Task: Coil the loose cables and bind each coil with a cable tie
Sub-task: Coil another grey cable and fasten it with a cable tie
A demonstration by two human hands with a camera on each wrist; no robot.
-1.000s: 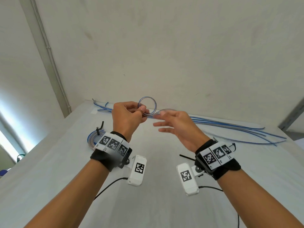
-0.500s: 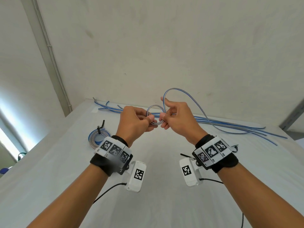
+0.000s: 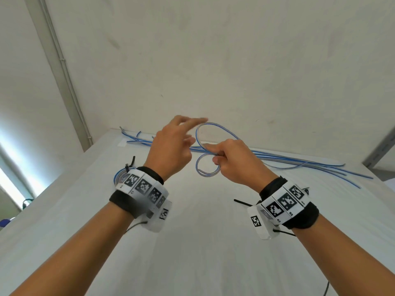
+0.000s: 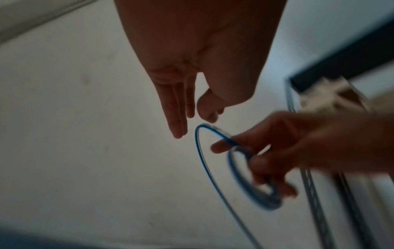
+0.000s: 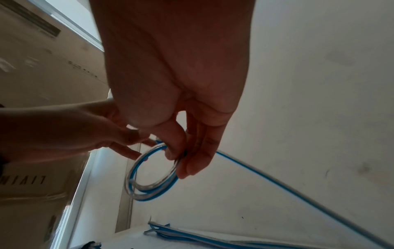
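A blue-and-clear cable is partly wound into a small coil [image 3: 207,170], which my right hand [image 3: 215,157] pinches between thumb and fingers where the strands cross. A wider fresh loop [image 3: 215,127] of the same cable stands above that pinch. My left hand [image 3: 192,129] is open, its straight fingers beside the top of the loop and holding nothing. The right wrist view shows my thumb on the coil [image 5: 149,183]. In the left wrist view the loop [image 4: 199,151] sits just below my open fingers [image 4: 175,118].
Several loose blue cables [image 3: 299,163] lie along the back of the white table [image 3: 192,242]. A bound coil [image 3: 119,176] with a black tie lies at the left, behind my left wrist. A black cable tie [image 3: 241,202] lies by my right wrist. The wall is close behind.
My left hand has let go of the small coil, opened and risen to the fresh loop. My right hand now holds the coil alone, with the loop standing above it.
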